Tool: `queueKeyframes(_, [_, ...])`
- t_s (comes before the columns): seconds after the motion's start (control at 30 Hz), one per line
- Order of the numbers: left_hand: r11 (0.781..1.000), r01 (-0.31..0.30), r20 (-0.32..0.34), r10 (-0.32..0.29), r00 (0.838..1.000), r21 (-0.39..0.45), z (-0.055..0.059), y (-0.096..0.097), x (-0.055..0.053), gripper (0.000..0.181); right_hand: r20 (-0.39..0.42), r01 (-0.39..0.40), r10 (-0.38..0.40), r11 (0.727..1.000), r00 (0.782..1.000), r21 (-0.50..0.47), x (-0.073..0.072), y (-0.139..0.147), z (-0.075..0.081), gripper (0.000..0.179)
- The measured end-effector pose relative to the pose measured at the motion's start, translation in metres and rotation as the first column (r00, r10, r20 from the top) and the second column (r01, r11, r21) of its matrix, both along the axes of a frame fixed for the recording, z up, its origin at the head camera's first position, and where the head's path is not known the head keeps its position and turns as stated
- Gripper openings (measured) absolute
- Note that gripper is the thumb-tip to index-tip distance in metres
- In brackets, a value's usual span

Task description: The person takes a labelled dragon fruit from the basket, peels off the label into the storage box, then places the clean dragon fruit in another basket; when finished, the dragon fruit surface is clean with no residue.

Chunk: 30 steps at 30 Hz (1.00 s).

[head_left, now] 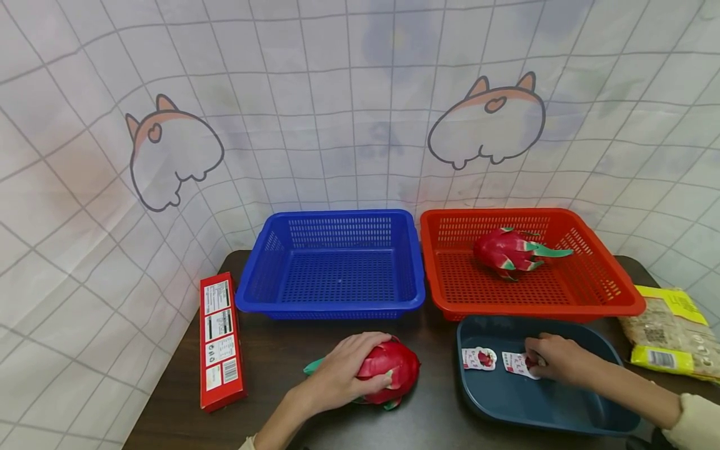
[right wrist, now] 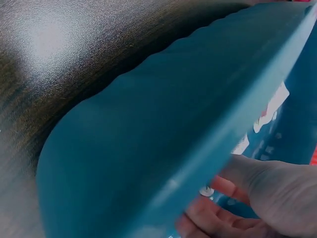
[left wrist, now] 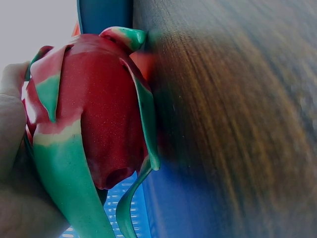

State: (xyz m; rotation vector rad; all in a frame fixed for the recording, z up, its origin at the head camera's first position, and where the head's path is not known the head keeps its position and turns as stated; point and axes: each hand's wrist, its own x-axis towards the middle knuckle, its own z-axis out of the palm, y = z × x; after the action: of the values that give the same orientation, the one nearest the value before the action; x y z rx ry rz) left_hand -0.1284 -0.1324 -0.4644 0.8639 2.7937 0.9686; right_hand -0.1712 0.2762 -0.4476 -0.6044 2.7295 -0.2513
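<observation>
My left hand [head_left: 343, 375] grips a red dragon fruit [head_left: 398, 369] with green-tipped scales, low over the dark table in front of the blue basket. In the left wrist view the fruit [left wrist: 99, 109] has a smooth, plastic-like skin, with fingers wrapped round its side. My right hand [head_left: 562, 359] reaches into a dark teal basin [head_left: 557, 409] and pinches the right end of a small white label [head_left: 514, 362] with a fruit picture. Another such label [head_left: 478, 359] lies to its left on the basin floor. The basin wall partly hides the right fingers in the right wrist view.
Behind stand a blue plastic basket [head_left: 332, 307] and a red basket [head_left: 540, 306] with another dragon fruit [head_left: 509, 250] in it. A long red box [head_left: 220, 340] lies at the left. A yellow-and-clear packet [head_left: 672, 331] is at the right, beside the basin.
</observation>
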Motion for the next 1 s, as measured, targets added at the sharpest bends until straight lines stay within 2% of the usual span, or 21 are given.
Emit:
queueKeyframes(0.2, [1.000,-0.004,0.001,0.004,1.000,-0.003,0.001,-0.001,0.001,0.059,-0.019,0.030,-0.030,1.000,0.999,-0.002,0.002,0.009,-0.004,0.026])
queueKeyframes(0.4, [1.000,-0.007,-0.008,0.007,1.000,-0.007,-0.001,-0.002,-0.001,0.060,0.015,0.050,-0.050,0.998,0.999,-0.036,0.003,0.021,0.000,0.020])
queueKeyframes(0.53, [1.000,0.005,-0.021,-0.005,1.000,-0.010,-0.003,-0.001,-0.003,0.060,0.061,0.004,0.008,0.983,0.998,-0.183,0.008,0.034,0.012,0.016])
queueKeyframes(0.67, [1.000,0.009,-0.014,-0.009,1.000,-0.002,-0.003,-0.001,-0.004,0.059,0.088,-0.012,0.048,0.927,0.995,-0.376,0.019,0.045,0.025,0.023])
queueKeyframes(0.73, [1.000,0.007,-0.007,-0.007,1.000,-0.002,-0.002,-0.001,-0.004,0.060,0.098,0.035,0.007,0.903,0.995,-0.429,0.026,0.049,0.032,0.027])
queueKeyframes(0.83, [1.000,0.008,-0.004,-0.008,1.000,-0.004,-0.001,-0.001,-0.003,0.060,0.059,0.108,-0.091,0.879,0.994,-0.464,0.034,0.057,0.034,0.031])
queueKeyframes(0.93, [1.000,0.008,-0.012,-0.009,1.000,-0.009,-0.001,-0.001,-0.003,0.061,-0.001,0.189,-0.218,0.852,0.976,-0.488,0.039,0.067,0.034,0.036])
queueKeyframes(1.0, [1.000,0.012,-0.018,-0.012,1.000,-0.013,-0.002,-0.002,-0.003,0.062,-0.068,0.224,-0.298,0.832,0.952,-0.507,0.041,0.073,0.033,0.039])
